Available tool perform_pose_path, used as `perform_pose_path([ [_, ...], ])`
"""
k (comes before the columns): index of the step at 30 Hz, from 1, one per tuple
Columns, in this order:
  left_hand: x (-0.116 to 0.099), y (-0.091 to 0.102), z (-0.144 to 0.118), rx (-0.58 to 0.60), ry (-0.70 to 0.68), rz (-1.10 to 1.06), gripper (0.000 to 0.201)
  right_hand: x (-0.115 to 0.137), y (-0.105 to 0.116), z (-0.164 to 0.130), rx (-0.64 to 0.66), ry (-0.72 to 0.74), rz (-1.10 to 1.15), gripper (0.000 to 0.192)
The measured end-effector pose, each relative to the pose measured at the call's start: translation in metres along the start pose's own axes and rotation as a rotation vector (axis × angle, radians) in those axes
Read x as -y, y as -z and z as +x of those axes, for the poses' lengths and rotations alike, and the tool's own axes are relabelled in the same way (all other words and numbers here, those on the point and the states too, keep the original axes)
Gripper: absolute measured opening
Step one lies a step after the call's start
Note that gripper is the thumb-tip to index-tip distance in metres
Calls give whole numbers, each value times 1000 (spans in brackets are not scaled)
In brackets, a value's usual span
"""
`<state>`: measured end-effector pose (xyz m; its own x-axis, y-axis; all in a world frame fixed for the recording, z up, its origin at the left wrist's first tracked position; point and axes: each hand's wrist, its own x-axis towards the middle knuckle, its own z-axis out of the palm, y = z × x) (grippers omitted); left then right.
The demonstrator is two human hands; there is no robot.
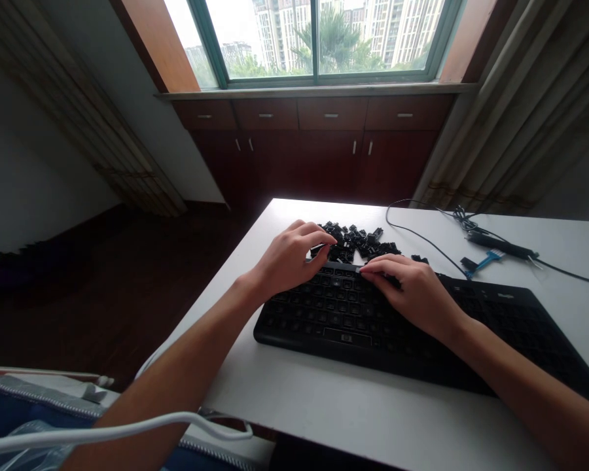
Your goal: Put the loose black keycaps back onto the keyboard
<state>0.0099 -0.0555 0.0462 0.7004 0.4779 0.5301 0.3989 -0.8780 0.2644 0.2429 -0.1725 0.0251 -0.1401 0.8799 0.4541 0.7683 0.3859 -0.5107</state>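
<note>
A black keyboard (347, 338) lies on the white table, many of its key positions bare of caps. Behind its back edge is a heap of loose black keycaps (353, 239). My left hand (294, 255) is over the keyboard's back left part, thumb and index finger curled together beside the heap; whatever is between them is too dark to name. Lower on the right, my right hand (412, 288) pinches at the keyboard's top row. A small pale spot shows at its fingertips, too small to identify. The right hand and forearm cover part of the keys.
Behind the keyboard lie a blue-handled tool (488, 260), a black stick-like piece (503, 246) and a coiled black cable (464, 219). A white cable (177, 418) crosses the lower left, near the table's left edge. Cabinets (299, 154) stand under the window.
</note>
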Motion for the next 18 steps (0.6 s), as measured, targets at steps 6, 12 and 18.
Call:
perform_pose_path([
  [6,6,3,1,-30,21,32,19,-1,2,0,30,-4,29,16],
  [12,9,-1,-1,5,48,54,19,-1,1,-1,30,84,-39,19],
  [18,7,-3,-1,12,54,59,19,-1,2,-1,43,155,-66,21],
])
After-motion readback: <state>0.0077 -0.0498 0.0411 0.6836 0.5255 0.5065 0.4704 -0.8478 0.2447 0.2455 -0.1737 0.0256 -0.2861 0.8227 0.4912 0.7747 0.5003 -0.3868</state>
